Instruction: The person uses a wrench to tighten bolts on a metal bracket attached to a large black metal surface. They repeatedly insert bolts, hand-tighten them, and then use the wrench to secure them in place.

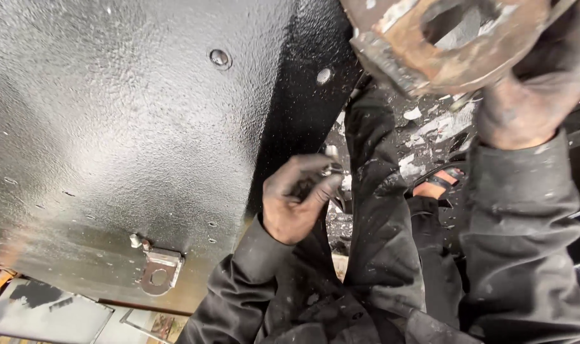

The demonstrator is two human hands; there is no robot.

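My left hand (295,200), dark with grime, is in the middle of the view with its fingers curled around a small silvery metal piece (331,169), perhaps a bolt or nut, pinched at the fingertips. My right hand (526,108) is raised at the upper right and grips a large rusty metal part (430,48) that has a wide round hole and flaking pale paint. Both arms wear dark, dirty sleeves. The left hand is close beside the edge of a big black painted metal panel (111,127).
The panel fills the left half and carries two bolt heads (220,58) (324,76) and a small metal tab with a hole (159,271) at its lower edge. Below lie my dark trousers, a sandalled foot (440,183) and ground littered with pale chips (430,124).
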